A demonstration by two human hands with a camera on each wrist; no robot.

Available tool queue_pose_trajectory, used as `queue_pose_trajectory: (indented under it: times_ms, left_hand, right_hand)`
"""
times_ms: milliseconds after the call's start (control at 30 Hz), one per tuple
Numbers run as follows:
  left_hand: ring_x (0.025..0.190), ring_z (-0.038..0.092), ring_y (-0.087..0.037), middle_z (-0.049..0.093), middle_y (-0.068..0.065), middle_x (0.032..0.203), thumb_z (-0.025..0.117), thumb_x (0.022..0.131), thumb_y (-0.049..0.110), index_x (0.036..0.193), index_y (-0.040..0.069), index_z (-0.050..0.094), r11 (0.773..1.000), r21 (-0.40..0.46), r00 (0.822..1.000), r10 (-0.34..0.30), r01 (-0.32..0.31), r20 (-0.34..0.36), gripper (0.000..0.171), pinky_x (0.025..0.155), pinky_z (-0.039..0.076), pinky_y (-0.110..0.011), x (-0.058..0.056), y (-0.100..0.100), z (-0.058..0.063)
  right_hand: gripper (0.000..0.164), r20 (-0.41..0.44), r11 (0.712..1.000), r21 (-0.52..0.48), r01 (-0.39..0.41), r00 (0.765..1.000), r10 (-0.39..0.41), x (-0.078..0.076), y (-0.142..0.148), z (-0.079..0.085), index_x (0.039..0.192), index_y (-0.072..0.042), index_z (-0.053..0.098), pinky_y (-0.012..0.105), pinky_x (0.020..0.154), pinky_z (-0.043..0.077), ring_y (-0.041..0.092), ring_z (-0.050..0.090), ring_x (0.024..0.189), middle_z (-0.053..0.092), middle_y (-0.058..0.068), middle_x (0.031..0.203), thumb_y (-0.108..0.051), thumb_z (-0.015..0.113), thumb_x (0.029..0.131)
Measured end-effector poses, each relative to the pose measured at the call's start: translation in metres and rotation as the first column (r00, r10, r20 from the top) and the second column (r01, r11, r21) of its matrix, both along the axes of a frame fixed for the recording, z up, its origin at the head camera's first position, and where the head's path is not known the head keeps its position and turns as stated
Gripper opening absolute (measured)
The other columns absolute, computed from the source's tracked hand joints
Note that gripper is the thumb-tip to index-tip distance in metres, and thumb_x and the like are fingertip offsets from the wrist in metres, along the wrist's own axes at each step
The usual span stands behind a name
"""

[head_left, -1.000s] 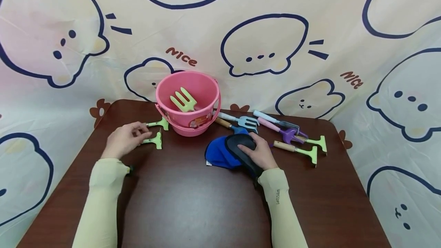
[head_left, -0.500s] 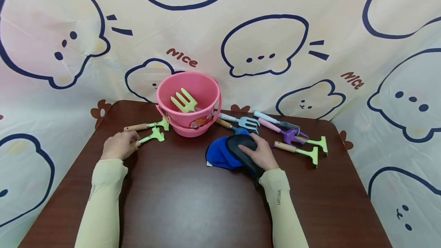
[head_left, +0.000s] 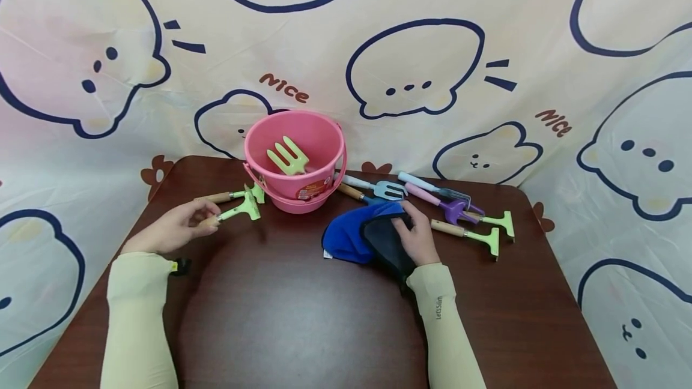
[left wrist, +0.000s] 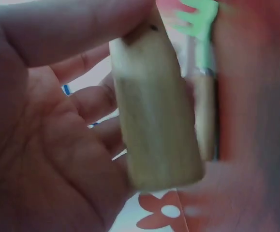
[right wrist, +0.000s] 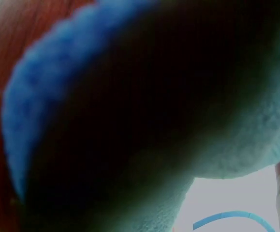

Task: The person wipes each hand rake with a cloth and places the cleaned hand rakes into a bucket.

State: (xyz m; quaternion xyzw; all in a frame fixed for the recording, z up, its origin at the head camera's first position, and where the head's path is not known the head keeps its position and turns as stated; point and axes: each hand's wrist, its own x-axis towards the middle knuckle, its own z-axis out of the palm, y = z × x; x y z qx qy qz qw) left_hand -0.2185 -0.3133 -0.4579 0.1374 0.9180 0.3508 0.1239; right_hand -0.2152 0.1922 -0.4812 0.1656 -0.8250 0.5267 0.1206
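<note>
My left hand pinches the wooden handle of a small green-headed hand rake, raised just over the table's left side. A similar green rake lies behind it, its head close to the pink bucket. In that bucket a pale green fork rests with its tines up. On the right, my right hand holds a blue fabric piece with a black panel and a small white tag, between thumb and fingers. In the right wrist view its fuzzy blue edge and dark panel fill most of the picture.
Behind and right of the blue fabric lie a light blue fork, a purple tool with a pink handle, a tool with a pale blue handle and two green rakes. A patterned cloth hangs behind the brown table.
My left hand has taken hold of the nearer green rake by its handle and lifted it. My right hand has shifted slightly, turning the black panel a little.
</note>
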Motion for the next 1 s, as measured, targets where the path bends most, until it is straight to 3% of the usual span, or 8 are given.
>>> queue_pose_trajectory:
  times_ms: [100,233,333,433,633,767,867,1000]
  left_hand:
    - [0.094,0.063,-0.018,0.064,-0.008,0.104,0.075,0.096,0.018,0.122,0.011,0.058,0.996,0.081,1.000,-0.025,0.023,0.019,0.032,0.077,0.054,-0.025,0.004,-0.003,0.006]
    - [0.097,0.068,-0.014,0.068,-0.011,0.118,0.081,0.091,0.021,0.124,0.015,0.064,0.980,0.196,0.999,-0.048,0.043,0.020,0.038,0.081,0.058,-0.024,0.008,0.001,0.015]
    - [0.105,0.066,-0.011,0.067,-0.008,0.129,0.082,0.090,0.026,0.130,0.019,0.068,0.970,0.242,0.999,-0.036,0.039,-0.019,0.043,0.084,0.059,-0.024,0.009,0.014,0.022]
    - [0.104,0.065,-0.015,0.069,-0.004,0.122,0.080,0.092,0.026,0.131,0.020,0.068,0.958,0.279,0.997,-0.048,0.065,-0.065,0.041,0.084,0.059,-0.026,0.008,0.039,0.024]
    - [0.077,0.068,-0.032,0.066,-0.008,0.105,0.072,0.099,0.020,0.133,0.023,0.059,0.882,0.447,0.989,-0.139,0.150,-0.058,0.037,0.068,0.061,-0.040,0.004,0.117,0.005]
    - [0.064,0.059,-0.030,0.057,-0.011,0.090,0.066,0.103,0.021,0.133,0.020,0.053,0.852,0.491,0.983,-0.153,0.182,-0.099,0.033,0.056,0.053,-0.034,0.012,0.172,-0.014]
    - [0.070,0.060,-0.033,0.056,-0.010,0.092,0.062,0.105,0.022,0.136,0.017,0.049,0.844,0.497,0.979,-0.168,0.203,-0.114,0.034,0.060,0.053,-0.031,0.020,0.201,-0.024]
    - [0.082,0.060,-0.030,0.056,-0.006,0.098,0.058,0.107,0.023,0.137,0.018,0.047,0.861,0.464,0.978,-0.167,0.208,-0.129,0.033,0.070,0.053,-0.030,0.029,0.219,-0.030]
  right_hand:
    - [0.022,-0.021,1.000,-0.029,-0.010,1.000,0.010,-0.001,0.001,-0.003,0.119,0.006,0.066,0.014,0.099,0.043,0.006,0.059,0.103,0.069,0.022,0.113,0.002,0.056,0.101]
    - [0.020,-0.049,0.991,-0.135,-0.018,0.999,0.012,-0.004,0.004,-0.011,0.114,0.005,0.071,0.017,0.096,0.047,0.004,0.063,0.102,0.074,0.011,0.109,0.004,0.060,0.098]
    - [0.017,-0.036,0.974,-0.226,-0.028,0.999,0.020,0.000,0.004,-0.004,0.112,0.004,0.073,0.023,0.098,0.049,0.009,0.067,0.105,0.076,0.001,0.108,0.000,0.064,0.098]
    - [0.021,-0.004,0.968,-0.249,-0.034,0.999,0.035,0.002,0.002,0.001,0.117,0.004,0.072,0.032,0.106,0.045,0.012,0.066,0.112,0.076,0.000,0.114,-0.006,0.065,0.100]
    - [0.036,0.043,0.978,-0.183,-0.100,0.993,0.110,0.004,-0.009,0.003,0.130,-0.008,0.069,0.045,0.109,0.043,0.016,0.060,0.122,0.069,0.009,0.131,-0.008,0.071,0.095]
    - [0.050,0.061,0.972,-0.157,-0.177,0.980,0.188,0.005,-0.022,0.002,0.136,-0.015,0.065,0.033,0.094,0.050,0.016,0.060,0.114,0.067,0.004,0.132,-0.015,0.080,0.088]
    - [0.056,0.107,0.958,-0.224,-0.179,0.973,0.206,0.006,-0.034,-0.003,0.137,-0.013,0.063,0.024,0.081,0.049,0.013,0.061,0.101,0.068,-0.002,0.122,-0.017,0.083,0.085]
    - [0.058,0.190,0.909,-0.398,-0.123,0.959,0.212,0.009,-0.053,-0.009,0.139,-0.003,0.057,0.020,0.091,0.051,0.010,0.063,0.107,0.068,-0.004,0.120,-0.004,0.078,0.085]
